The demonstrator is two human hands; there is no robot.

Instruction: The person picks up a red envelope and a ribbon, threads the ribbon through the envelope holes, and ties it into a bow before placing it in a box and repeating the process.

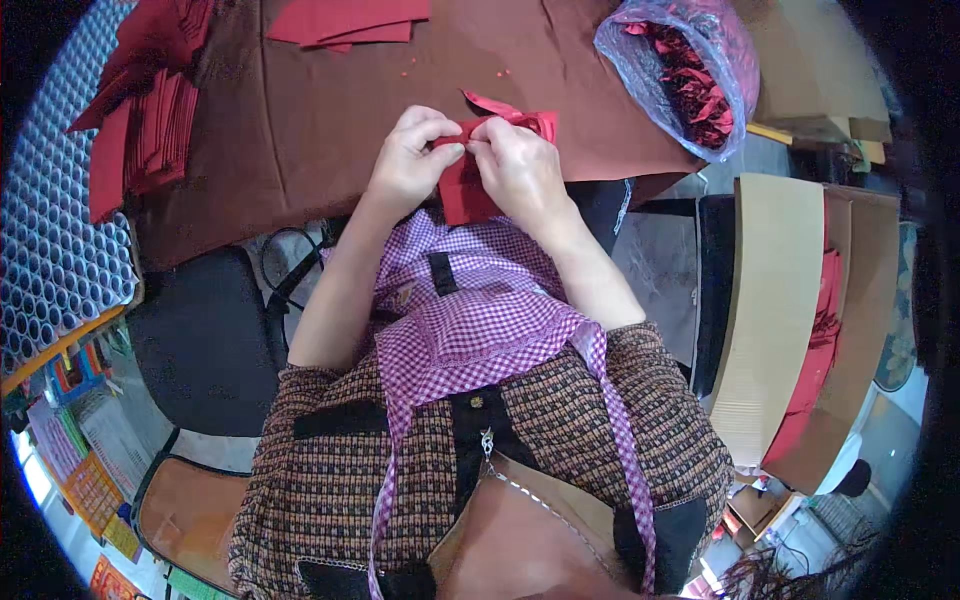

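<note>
At the near edge of the brown-covered table (pixel 330 130), both hands are closed in a pinch at a flat red piece (pixel 463 198). I cannot tell whether it is paper or cloth. My left hand (pixel 408 160) has its thumb and forefinger together at the left upper edge. My right hand (pixel 522 165) pinches close beside it, fingertips nearly meeting my left ones. A loose red strip (pixel 490 104) sticks up behind the right fingers, and a bunched red part (pixel 545 124) shows beyond the knuckles. The fingers hide the spot being pinched.
Flat red sheets (pixel 350 22) lie at the far edge; red stacks (pixel 160 130) stand at the left. A clear plastic bag (pixel 745 75) of crinkled red pieces sits at the far right. Small orange-red bits dot the cloth. A cardboard box (pixel 775 300) with red pieces stands right.
</note>
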